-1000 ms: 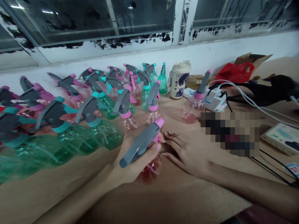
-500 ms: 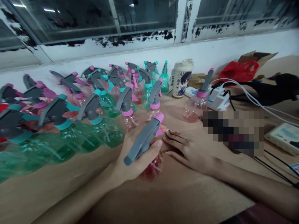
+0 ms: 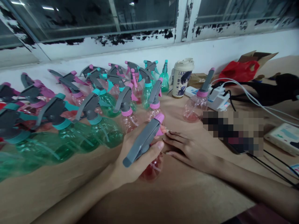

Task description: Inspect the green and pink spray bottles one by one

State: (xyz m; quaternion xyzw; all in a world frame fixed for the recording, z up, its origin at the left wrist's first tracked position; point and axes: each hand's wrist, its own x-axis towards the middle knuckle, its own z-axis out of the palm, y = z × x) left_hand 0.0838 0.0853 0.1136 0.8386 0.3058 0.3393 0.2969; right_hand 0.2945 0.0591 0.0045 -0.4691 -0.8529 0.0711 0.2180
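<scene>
My left hand (image 3: 137,155) is wrapped round the neck of a spray bottle (image 3: 143,141) with a grey and pink trigger head and a clear pinkish-red body. The bottle stands upright on the table, its neck hidden by my fingers. To its right, my right hand (image 3: 187,149) lies flat on the tabletop with fingers stretched toward the bottle, holding nothing. Just behind are two pink-collared spray bottles (image 3: 127,113). Green spray bottles (image 3: 107,132) with teal collars stand close on the left.
Several more pink and green spray bottles line the back left. A lone pink spray bottle (image 3: 195,107), a paper cup (image 3: 183,77), a white charger (image 3: 218,98) with cables, a red plastic bag (image 3: 240,73) and a black cloth item (image 3: 268,90) lie to the right. A pixelated patch hides something there.
Almost nothing differs. The view shifts very slightly, while my left hand keeps its hold on the spray bottle and my right hand stays flat.
</scene>
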